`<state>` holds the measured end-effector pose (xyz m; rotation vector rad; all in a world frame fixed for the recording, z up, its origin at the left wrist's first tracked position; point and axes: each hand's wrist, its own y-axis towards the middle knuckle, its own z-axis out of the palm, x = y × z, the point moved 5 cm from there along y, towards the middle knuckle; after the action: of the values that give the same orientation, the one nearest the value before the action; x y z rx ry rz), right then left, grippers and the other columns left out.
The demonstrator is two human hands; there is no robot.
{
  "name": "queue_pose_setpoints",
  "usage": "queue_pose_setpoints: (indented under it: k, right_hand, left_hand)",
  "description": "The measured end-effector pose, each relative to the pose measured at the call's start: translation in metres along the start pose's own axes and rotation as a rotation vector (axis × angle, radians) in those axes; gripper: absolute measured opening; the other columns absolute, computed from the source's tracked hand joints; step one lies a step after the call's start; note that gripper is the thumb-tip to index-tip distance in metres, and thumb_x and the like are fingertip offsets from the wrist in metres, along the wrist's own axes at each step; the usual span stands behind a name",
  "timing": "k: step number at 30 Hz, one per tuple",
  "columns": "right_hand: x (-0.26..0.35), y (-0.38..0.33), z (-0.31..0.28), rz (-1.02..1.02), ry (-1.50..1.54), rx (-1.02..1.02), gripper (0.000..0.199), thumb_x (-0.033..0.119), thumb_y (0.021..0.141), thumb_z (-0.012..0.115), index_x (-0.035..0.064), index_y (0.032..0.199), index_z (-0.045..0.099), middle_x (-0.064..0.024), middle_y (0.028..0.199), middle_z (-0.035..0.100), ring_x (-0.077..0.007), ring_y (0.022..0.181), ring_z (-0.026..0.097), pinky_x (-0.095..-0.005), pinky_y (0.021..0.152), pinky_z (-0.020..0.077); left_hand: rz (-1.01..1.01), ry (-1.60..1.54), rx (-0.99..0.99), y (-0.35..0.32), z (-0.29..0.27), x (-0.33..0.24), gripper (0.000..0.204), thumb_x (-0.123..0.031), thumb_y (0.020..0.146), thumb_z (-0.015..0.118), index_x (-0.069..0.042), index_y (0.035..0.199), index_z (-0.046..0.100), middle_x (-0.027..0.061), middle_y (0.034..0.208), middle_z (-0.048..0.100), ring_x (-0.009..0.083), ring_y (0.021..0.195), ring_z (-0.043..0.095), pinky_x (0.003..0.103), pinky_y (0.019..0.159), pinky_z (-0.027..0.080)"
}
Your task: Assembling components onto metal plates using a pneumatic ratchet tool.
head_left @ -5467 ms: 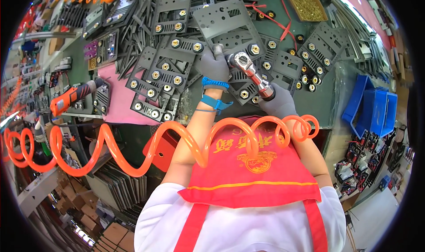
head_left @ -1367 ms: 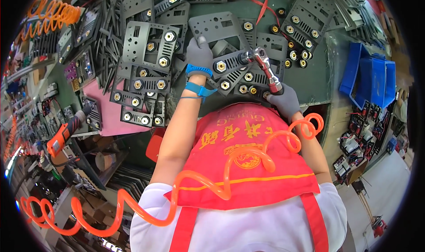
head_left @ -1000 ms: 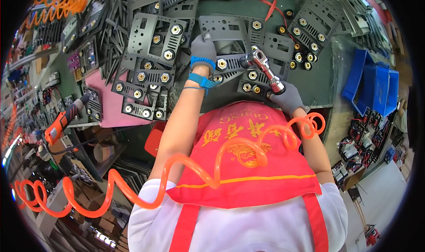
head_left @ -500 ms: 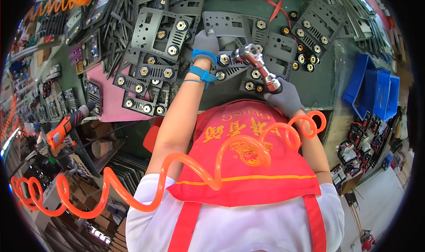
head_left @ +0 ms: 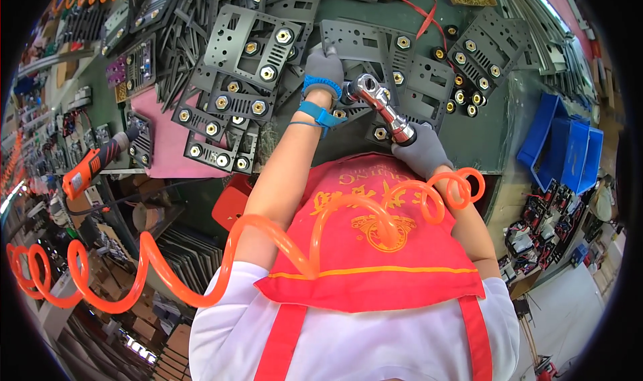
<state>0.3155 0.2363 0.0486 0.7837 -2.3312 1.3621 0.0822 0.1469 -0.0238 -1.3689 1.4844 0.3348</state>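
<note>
My left hand (head_left: 325, 67), in a grey glove, grips the left edge of a dark grey perforated metal plate (head_left: 358, 41); its thumb lies on top and the other fingers are mostly hidden. My right hand (head_left: 426, 148), also gloved, is closed around the rear of a red and silver air ratchet wrench (head_left: 388, 113). The wrench's head is just right of my left wrist, with its socket end over the near part of the plate. What the socket touches is hidden. An orange coiled air hose (head_left: 228, 260) runs over my forearms and the red apron (head_left: 375, 213).
More slotted plates (head_left: 244, 49) with brass-centred hex nuts are stacked left of my left hand. Loose round fittings (head_left: 460, 94) and further plates (head_left: 492, 46) lie to the right. Blue bins (head_left: 566, 143) stand at far right. An orange-black power tool (head_left: 90, 167) is at the left.
The wrench and my right hand have moved left, bringing the wrench head closer to my left wrist. My left hand keeps its hold on the plate. The whole view has shifted slightly.
</note>
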Motion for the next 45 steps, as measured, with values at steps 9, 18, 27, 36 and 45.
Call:
queue_pose_setpoints:
  k: [9,18,27,36,45]
  right_hand:
    - [-0.005,0.000,0.002,0.031,-0.077,-0.018,0.035,0.030,0.073,0.068,0.0071,0.099,0.065,-0.0170,0.091,0.069,-0.0340,0.088,0.066,-0.0403,0.080,0.0512]
    - [0.005,-0.001,0.001,0.103,-0.240,-0.070,0.036,0.028,0.073,0.069,0.0076,0.102,0.064,-0.0174,0.088,0.069,-0.0362,0.087,0.065,-0.0416,0.078,0.0512]
    - [0.033,-0.013,-0.009,-0.068,-0.064,-0.131,0.033,0.030,0.074,0.068,0.0094,0.099,0.065,-0.0163,0.092,0.069,-0.0356,0.088,0.066,-0.0404,0.079,0.0517]
    - [-0.017,-0.001,-0.023,0.059,-0.103,-0.212,0.039,0.031,0.072,0.068,0.0076,0.102,0.064,-0.0183,0.091,0.069,-0.0384,0.090,0.065,-0.0431,0.079,0.0513]
    - [-0.024,-0.004,-0.011,0.247,-0.354,-0.189,0.041,0.034,0.073,0.064,0.0098,0.105,0.057,-0.0205,0.092,0.068,-0.0397,0.091,0.065,-0.0463,0.080,0.0512]
  left_hand:
    - [0.008,-0.005,-0.101,-0.011,-0.004,-0.002,0.040,-0.031,0.097,0.050,0.006,0.101,0.064,0.0288,0.091,0.065,0.0462,0.088,0.062,0.048,0.076,0.048]
    - [0.040,-0.066,-0.162,-0.017,-0.005,0.005,0.037,-0.031,0.096,0.051,0.004,0.098,0.063,0.0284,0.088,0.064,0.0472,0.084,0.060,0.050,0.072,0.047]
    - [0.087,-0.168,-0.388,0.005,-0.047,-0.006,0.045,-0.036,0.097,0.047,0.006,0.091,0.062,0.0242,0.083,0.066,0.0436,0.080,0.063,0.050,0.073,0.048]
    - [0.239,0.659,-0.543,0.072,-0.223,-0.029,0.039,-0.041,0.094,0.054,-0.007,0.110,0.062,0.0223,0.094,0.066,0.0391,0.087,0.064,0.047,0.076,0.050]
    - [-0.016,0.670,0.168,-0.061,-0.040,0.074,0.047,-0.042,0.096,0.047,0.004,0.096,0.060,0.0288,0.092,0.065,0.0476,0.090,0.061,0.056,0.079,0.046]
